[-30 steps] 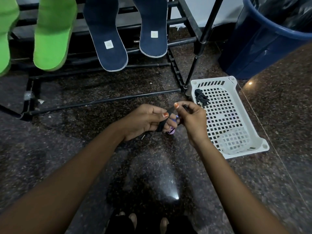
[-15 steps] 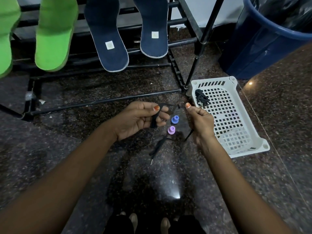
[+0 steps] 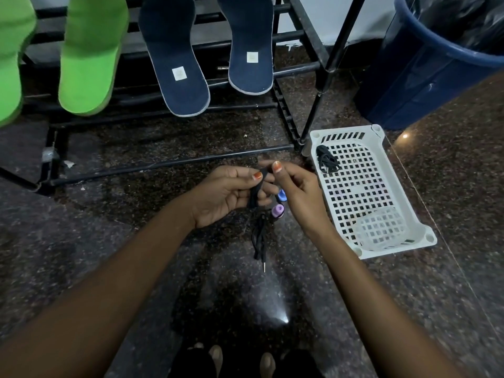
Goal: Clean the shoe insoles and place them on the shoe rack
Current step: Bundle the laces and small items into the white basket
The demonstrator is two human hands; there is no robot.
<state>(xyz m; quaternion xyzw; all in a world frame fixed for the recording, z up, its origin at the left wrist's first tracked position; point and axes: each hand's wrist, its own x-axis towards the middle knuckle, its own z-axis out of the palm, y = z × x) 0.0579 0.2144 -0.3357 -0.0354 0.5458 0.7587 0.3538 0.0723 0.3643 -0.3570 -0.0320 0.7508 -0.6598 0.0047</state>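
Already 4 insoles lie on the shoe rack (image 3: 169,165) at the far side: 2 green insoles (image 3: 87,64) on the left, 2 navy insoles (image 3: 177,64) to their right, ends hanging over the near bars. Near the middle, the left hand (image 3: 229,195) curls around a black lace (image 3: 255,197), and the right hand (image 3: 297,192) pinches its upper end; the rest dangles to the floor (image 3: 381,296). A blue cap (image 3: 281,196) and a purple cap (image 3: 277,211) sit just beneath the hands. To the right stands a white basket (image 3: 376,132) holding a black lace bundle (image 3: 326,159), with a blue bin (image 3: 425,77) beyond.
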